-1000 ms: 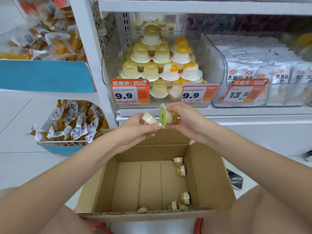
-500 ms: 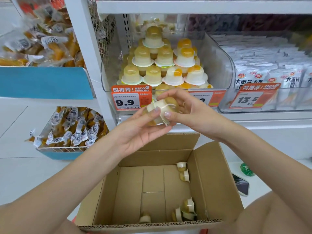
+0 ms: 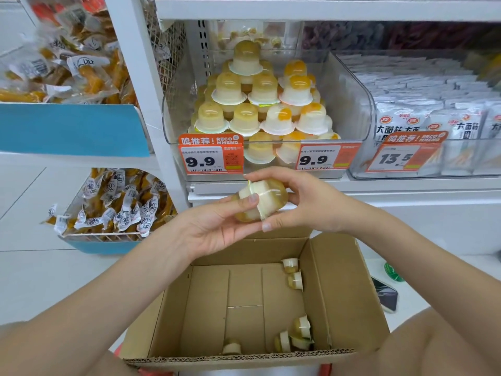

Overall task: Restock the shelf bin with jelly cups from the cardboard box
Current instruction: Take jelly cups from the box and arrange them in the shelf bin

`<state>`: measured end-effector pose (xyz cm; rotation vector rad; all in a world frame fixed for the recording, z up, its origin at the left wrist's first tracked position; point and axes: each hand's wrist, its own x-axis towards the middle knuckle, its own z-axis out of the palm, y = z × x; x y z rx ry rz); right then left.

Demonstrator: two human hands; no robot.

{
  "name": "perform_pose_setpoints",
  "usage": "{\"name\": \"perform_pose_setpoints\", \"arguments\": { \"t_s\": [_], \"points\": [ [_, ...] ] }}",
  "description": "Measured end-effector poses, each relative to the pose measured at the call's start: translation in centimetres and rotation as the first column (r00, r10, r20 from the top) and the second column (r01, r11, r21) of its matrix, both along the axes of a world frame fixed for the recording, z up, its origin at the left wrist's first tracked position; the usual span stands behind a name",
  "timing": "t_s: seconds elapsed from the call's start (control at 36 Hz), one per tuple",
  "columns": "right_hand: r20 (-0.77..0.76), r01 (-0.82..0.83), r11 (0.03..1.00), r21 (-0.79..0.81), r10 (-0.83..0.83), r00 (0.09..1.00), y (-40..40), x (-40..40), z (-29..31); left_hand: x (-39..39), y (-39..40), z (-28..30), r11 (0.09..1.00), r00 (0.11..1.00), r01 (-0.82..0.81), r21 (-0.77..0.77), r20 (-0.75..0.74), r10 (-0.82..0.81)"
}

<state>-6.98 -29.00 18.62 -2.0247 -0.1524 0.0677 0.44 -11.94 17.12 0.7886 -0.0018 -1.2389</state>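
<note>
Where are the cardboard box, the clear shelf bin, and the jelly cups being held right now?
cardboard box (image 3: 349, 289): head view, on its inner right wall.
clear shelf bin (image 3: 349, 104): head view, on its transparent right side wall.
held jelly cups (image 3: 271, 198): head view, on the right cup's clear dome, between both hands.

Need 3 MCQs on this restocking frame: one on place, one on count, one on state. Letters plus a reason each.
1. Where are the two held jelly cups?
A. inside the cardboard box
B. above the cardboard box, in front of the shelf edge
C. on the floor

2. How many orange price tags read 9.9?
A. one
B. two
C. three

3. What is the state of the cardboard box?
A. sealed shut
B. packed full
C. open, a few jelly cups left on its bottom

Answers:
1 B: the left hand and right hand hold them above the box.
2 B: the shelf bin carries a left tag and a right tag; the neighbouring tag reads 13.5.
3 C: its flaps stand up and much bare bottom shows.
</note>
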Motion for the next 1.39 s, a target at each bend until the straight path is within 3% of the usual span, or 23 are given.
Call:
{"name": "perform_pose_setpoints", "arguments": {
  "t_s": [0.47,0.58,0.69,0.75,0.81,0.89,1.0,1.19,1.39],
  "points": [
    [0.127,0.123,0.991,-0.045,-0.116,0.985,-0.1,0.2,0.7,-0.3,-0.3,0.9,0.999,0.997,-0.01,0.042,0.072,0.007],
    [0.159,0.25,0.964,0.086,-0.261,0.952,-1.1,0.8,1.1,-0.1,-0.4,2.3,0.987,0.948,-0.066,0.147,0.317,0.016],
    [0.232,0.483,0.838,0.256,-0.538,0.811,-3.3,1.5,2.8,1.4,0.6,2.6,0.895,0.727,-0.227,0.385,0.678,-0.107],
    [0.26,0.562,0.776,0.287,-0.627,0.734,-4.5,2.3,4.4,2.5,0.8,2.7,0.859,0.678,-0.29,0.422,0.724,-0.126],
    [0.291,0.605,0.729,0.321,-0.683,0.669,-5.6,3.6,6.2,3.6,1.0,3.1,0.866,0.707,-0.301,0.398,0.703,-0.077],
    [0.336,0.66,0.701,0.269,-0.711,0.618,-6.9,6.3,8.3,5.0,1.1,3.2,0.85,0.645,-0.33,0.409,0.756,-0.113],
    [0.312,0.697,0.7,0.156,-0.705,0.638,-7.6,9.9,9.1,5.7,1.1,2.8,0.818,0.541,-0.375,0.437,0.819,-0.19],
    [0.289,0.709,0.696,0.116,-0.707,0.646,-8.1,13.5,9.5,6.6,1.3,2.7,0.825,0.503,-0.378,0.421,0.841,-0.199],
    [0.241,0.662,0.74,-0.124,-0.624,0.743,-8.5,14.9,10.3,6.8,1.2,2.3,0.833,0.466,-0.365,0.417,0.856,-0.224]
  ]
}}
